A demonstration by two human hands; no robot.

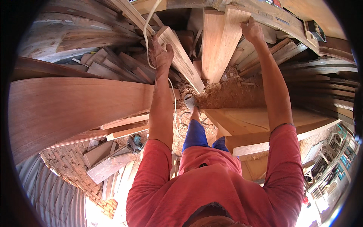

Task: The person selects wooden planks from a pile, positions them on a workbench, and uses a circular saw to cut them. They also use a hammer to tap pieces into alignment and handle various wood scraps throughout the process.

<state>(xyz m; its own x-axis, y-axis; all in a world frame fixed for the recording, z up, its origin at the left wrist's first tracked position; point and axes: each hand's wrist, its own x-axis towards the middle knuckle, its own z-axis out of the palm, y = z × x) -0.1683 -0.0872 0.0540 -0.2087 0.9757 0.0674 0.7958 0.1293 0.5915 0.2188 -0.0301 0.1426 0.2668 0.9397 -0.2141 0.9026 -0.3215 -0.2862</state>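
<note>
Two planks in hand: left hand (160, 53) fingers clamped on the narrow plank (181, 58), right hand (252, 32) fingers curled over the wide plank (223, 45)'s edge; both look stiff, heavy, splintery.

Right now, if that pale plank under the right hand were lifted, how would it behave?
The pale plank looks thick and straight, so probably stiff, not floppy. It is long and wide, likely heavy and awkward for the right hand alone. Standing on end against the stacked boards, it may tip sideways if pushed.
</note>
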